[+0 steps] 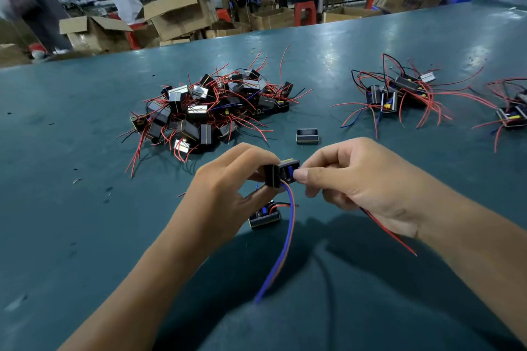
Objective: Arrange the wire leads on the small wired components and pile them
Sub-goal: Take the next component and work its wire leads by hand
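**A:** Two hands are holding one small black boxy part with a yellow edge [281, 174], up in the air just over the dark green counter [85, 222]. The left hand [228, 191] has its fingers curled round the left end. The right hand [356, 179] pinches the right end with thumb and finger.

**B:** Is it heavy?

**A:** I think it is light. It fits between a few fingers. The body looks hard and square, so hold it by the flat sides. That is the safe place.

**B:** And the wires?

**A:** A long blue and orange pair of wires [282, 248] hangs down from it, soft and bendy. A thin red wire [390, 234] pokes out under the right hand. I think they bend easily but could pull loose if you tug hard, so smooth them gently.

**B:** Where do the done ones go?

**A:** Maybe on the big tangled heap of black and silver parts with red wires [208, 111], farther back on the left. A smaller bunch of wired parts [399, 94] sits well apart on the right. One open little black frame [307, 136] lies alone between them. Another small wired part [265, 215] rests on the counter under the left hand.
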`<state>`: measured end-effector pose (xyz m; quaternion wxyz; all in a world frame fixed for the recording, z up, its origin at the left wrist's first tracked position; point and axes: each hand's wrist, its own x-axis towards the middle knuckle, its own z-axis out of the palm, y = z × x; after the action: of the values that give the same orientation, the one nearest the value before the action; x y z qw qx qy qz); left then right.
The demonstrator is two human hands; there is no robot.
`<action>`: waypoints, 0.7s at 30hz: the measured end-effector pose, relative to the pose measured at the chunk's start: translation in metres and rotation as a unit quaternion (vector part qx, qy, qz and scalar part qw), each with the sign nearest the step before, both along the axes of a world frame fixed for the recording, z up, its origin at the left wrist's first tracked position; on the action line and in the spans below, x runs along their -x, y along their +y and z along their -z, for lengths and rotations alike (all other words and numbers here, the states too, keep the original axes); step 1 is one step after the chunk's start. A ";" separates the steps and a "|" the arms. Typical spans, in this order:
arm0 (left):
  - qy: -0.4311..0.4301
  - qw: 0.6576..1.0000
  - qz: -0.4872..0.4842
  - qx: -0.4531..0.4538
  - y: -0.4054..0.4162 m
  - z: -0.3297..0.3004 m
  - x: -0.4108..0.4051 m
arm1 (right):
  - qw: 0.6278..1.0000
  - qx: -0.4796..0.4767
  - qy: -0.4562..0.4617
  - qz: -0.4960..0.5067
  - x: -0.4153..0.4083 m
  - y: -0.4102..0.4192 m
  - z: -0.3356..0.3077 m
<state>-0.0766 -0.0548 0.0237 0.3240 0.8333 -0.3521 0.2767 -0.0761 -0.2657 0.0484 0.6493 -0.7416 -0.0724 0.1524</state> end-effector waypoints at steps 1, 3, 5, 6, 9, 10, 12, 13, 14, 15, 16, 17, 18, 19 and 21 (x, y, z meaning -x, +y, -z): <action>0.014 1.000 0.000 0.014 0.000 0.000 0.000 | 0.999 0.005 -0.030 0.016 0.000 0.002 0.001; 0.050 0.998 -0.003 0.047 -0.001 0.001 0.000 | 0.997 0.000 -0.075 0.037 0.001 0.005 0.005; 0.089 0.993 -0.009 0.071 -0.002 0.002 0.001 | 0.994 -0.003 -0.103 0.048 0.001 0.009 0.009; 0.107 0.991 -0.010 0.080 -0.002 0.002 0.001 | 0.992 -0.002 -0.114 0.051 0.001 0.010 0.011; 0.149 0.983 0.010 0.104 -0.002 0.003 0.000 | 0.989 0.006 -0.137 0.054 0.001 0.011 0.012; 0.158 0.981 0.018 0.113 -0.002 0.002 0.000 | 0.989 0.004 -0.138 0.054 0.001 0.011 0.012; 0.153 0.981 0.020 0.118 -0.002 0.002 0.000 | 0.990 -0.008 -0.131 0.059 0.002 0.011 0.011; 0.136 0.985 0.012 0.109 -0.002 0.002 0.000 | 0.989 -0.007 -0.131 0.067 0.003 0.011 0.011; 0.115 0.989 0.002 0.094 -0.002 0.002 0.000 | 0.988 0.002 -0.137 0.077 0.003 0.010 0.011; 0.094 0.993 -0.004 0.078 -0.003 0.001 0.000 | 0.985 0.018 -0.146 0.087 0.003 0.010 0.012; 0.073 0.995 -0.007 0.063 -0.004 0.001 0.001 | 0.983 0.035 -0.154 0.095 0.003 0.010 0.013; 0.054 0.997 -0.010 0.046 -0.004 0.000 0.002 | 0.981 0.048 -0.159 0.100 0.003 0.010 0.014; 0.037 0.999 -0.015 0.029 -0.005 -0.001 0.002 | 0.979 0.057 -0.164 0.103 0.002 0.010 0.015; 0.026 0.999 -0.020 0.014 -0.005 -0.001 0.002 | 0.978 0.064 -0.170 0.104 0.002 0.010 0.016; 0.018 0.999 -0.028 0.000 -0.006 -0.002 0.003 | 0.973 0.077 -0.193 0.102 0.002 0.010 0.018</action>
<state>-0.0795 -0.0607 0.0254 0.3226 0.8477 -0.3225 0.2708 -0.0779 -0.2556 0.0307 0.5761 -0.8084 -0.1078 -0.0554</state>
